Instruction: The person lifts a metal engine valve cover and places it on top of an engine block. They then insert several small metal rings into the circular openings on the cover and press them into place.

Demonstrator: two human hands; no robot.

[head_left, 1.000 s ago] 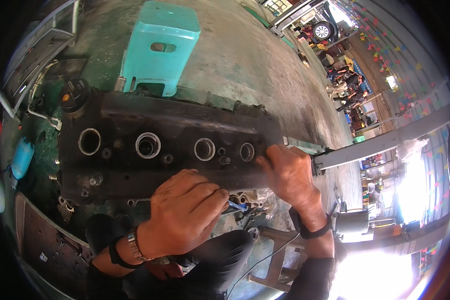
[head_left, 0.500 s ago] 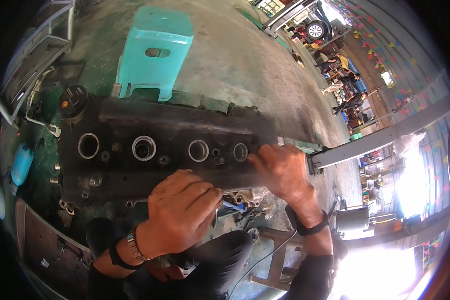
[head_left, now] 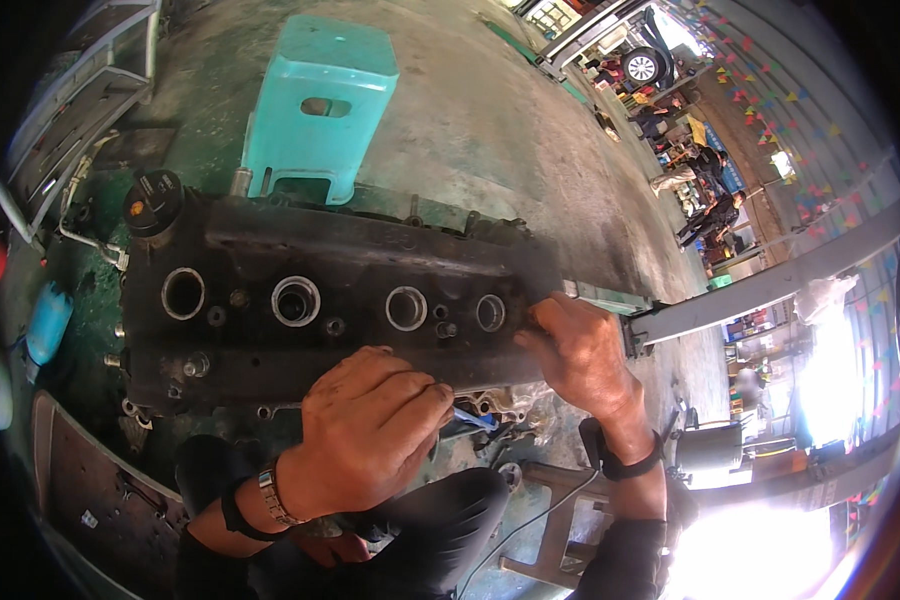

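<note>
A black engine valve cover (head_left: 370, 262) lies across the middle, with a row of several round holes. A black oil filler cap (head_left: 154, 203) sits at its far left corner. My left hand (head_left: 375, 425) is closed at the cover's near edge, fingers curled under; whatever it grips is hidden. Just right of those fingers shows a blue piece (head_left: 475, 418), and I cannot tell whether the hand holds it. My right hand (head_left: 585, 350) is closed at the cover's right end, next to the rightmost hole (head_left: 490, 313). Its grip is hidden too. A bolt (head_left: 448, 330) stands left of that hole.
Behind the cover stands a turquoise plastic stool (head_left: 330, 75). A blue bottle (head_left: 48, 322) and a metal tray (head_left: 95, 490) are at the left. A brown stool (head_left: 540, 540) is near my right arm. A grey beam (head_left: 750, 280) runs off right; people (head_left: 710, 215) are far off.
The whole view has shifted slightly, moving the cover a little rightward in the picture. My right hand has drawn slightly back from the rightmost hole. The left hand keeps its closed pose.
</note>
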